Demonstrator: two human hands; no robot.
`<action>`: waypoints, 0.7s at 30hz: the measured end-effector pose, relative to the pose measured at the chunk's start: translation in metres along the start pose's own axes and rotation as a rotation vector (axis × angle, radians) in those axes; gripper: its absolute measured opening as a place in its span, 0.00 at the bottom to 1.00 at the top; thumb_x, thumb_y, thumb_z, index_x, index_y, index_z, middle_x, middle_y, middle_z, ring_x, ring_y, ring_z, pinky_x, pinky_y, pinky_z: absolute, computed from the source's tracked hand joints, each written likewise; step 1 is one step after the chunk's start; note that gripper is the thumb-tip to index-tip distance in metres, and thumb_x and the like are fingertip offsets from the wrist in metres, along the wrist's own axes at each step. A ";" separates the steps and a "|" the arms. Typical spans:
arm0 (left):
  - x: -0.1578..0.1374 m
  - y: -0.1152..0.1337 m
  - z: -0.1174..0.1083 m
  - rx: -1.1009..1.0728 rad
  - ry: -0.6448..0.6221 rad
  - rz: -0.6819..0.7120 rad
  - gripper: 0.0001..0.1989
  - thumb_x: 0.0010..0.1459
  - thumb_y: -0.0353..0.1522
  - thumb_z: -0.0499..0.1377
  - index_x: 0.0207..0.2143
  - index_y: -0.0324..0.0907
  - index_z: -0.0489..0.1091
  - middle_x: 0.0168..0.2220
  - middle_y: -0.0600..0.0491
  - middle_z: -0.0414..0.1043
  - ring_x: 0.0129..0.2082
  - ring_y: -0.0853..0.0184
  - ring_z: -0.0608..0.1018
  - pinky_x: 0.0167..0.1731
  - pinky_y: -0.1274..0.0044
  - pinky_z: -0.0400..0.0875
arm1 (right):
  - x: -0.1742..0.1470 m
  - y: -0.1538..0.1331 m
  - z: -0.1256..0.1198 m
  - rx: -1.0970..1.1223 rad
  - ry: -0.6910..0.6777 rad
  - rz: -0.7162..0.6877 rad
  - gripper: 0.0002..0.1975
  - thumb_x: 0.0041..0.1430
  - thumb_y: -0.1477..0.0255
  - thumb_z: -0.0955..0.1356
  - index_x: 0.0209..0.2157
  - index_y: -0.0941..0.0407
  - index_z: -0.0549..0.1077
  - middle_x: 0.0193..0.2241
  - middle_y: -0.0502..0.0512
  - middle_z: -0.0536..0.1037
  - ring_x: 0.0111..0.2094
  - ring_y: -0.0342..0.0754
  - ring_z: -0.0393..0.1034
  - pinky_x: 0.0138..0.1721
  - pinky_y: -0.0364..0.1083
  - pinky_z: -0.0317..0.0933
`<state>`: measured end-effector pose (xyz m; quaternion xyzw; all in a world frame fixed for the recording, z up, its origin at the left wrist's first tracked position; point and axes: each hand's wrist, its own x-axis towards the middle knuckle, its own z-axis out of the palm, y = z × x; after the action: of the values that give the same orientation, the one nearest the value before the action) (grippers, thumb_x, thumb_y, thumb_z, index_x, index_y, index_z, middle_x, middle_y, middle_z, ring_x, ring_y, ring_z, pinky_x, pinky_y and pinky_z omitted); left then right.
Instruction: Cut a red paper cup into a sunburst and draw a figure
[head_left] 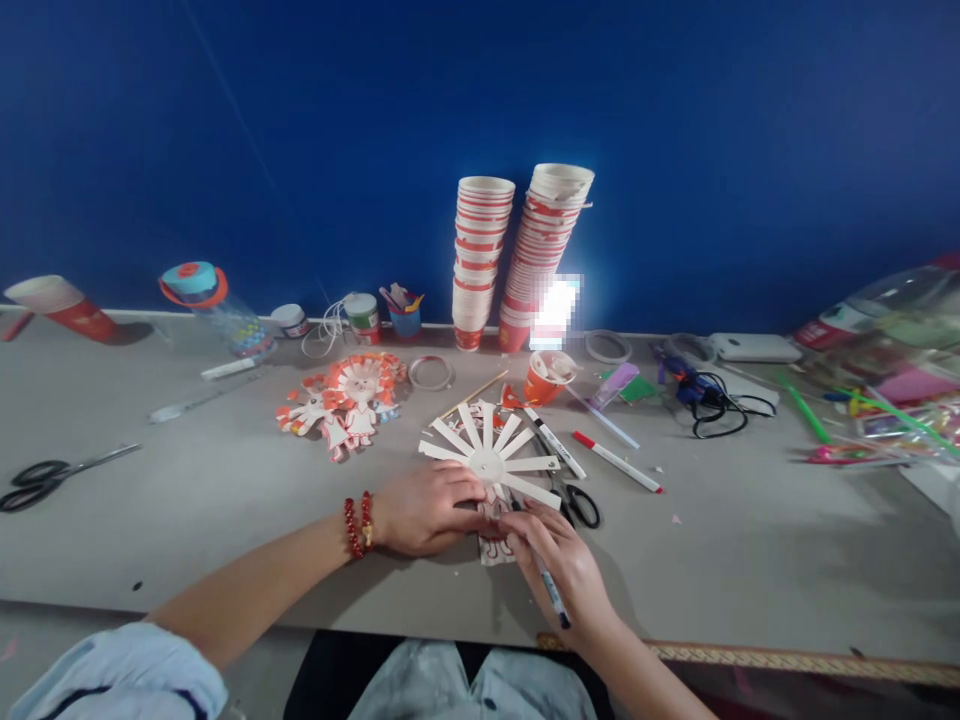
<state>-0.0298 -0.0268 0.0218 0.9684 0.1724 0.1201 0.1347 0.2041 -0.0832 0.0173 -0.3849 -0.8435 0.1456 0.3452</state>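
Note:
A white paper cutout (487, 466), a round centre with long strips fanned out like rays, lies before me with a small red-outlined paper figure (496, 548) at its lower side. My left hand (424, 508) is closed on the cutout's lower left, fingertips near its centre and thumb beside the figure. In my right hand (570, 568) is a pen (553, 592), held in a writing grip with its front end close to the figure. My fingers hide part of the figure and the pen's tip. Black-handled scissors (581, 505) lie partly under the strips.
A black marker (555, 443) and a red marker (618, 462) lie right of the cutout. Behind stand a red cup (550, 377) and two tall paper cup stacks (480, 255). Finished-looking paper figures (358, 400) lie left, with more scissors (64, 478) farther out. Plastic-wrapped items (892, 400) crowd the right.

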 end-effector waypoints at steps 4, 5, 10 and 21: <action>-0.006 0.001 0.004 0.032 0.002 0.015 0.24 0.60 0.35 0.55 0.60 0.52 0.62 0.56 0.46 0.65 0.54 0.55 0.68 0.60 0.59 0.56 | -0.005 0.007 0.005 -0.006 -0.015 -0.002 0.15 0.64 0.79 0.61 0.47 0.50 0.71 0.35 0.52 0.82 0.39 0.51 0.78 0.52 0.53 0.67; -0.007 0.001 0.004 0.036 0.004 0.019 0.23 0.61 0.36 0.55 0.59 0.52 0.63 0.56 0.45 0.64 0.54 0.55 0.68 0.60 0.59 0.56 | -0.006 0.009 0.005 -0.004 -0.009 -0.011 0.15 0.64 0.78 0.61 0.48 0.50 0.71 0.36 0.52 0.82 0.39 0.51 0.78 0.52 0.53 0.67; -0.007 0.001 0.000 0.063 -0.014 0.016 0.19 0.63 0.39 0.54 0.56 0.52 0.66 0.56 0.46 0.65 0.55 0.56 0.68 0.62 0.58 0.53 | -0.001 0.014 -0.004 0.152 0.004 0.048 0.14 0.65 0.75 0.62 0.49 0.51 0.73 0.38 0.55 0.80 0.40 0.51 0.76 0.43 0.49 0.70; -0.012 0.002 0.004 0.081 0.000 0.023 0.18 0.65 0.42 0.52 0.55 0.50 0.68 0.57 0.46 0.66 0.59 0.58 0.65 0.65 0.58 0.44 | 0.023 0.008 -0.002 0.377 -0.084 0.342 0.04 0.58 0.73 0.65 0.34 0.55 0.72 0.24 0.49 0.74 0.21 0.43 0.65 0.22 0.40 0.59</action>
<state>-0.0389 -0.0332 0.0167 0.9750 0.1657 0.1144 0.0941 0.1991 -0.0609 0.0250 -0.4444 -0.7376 0.3725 0.3460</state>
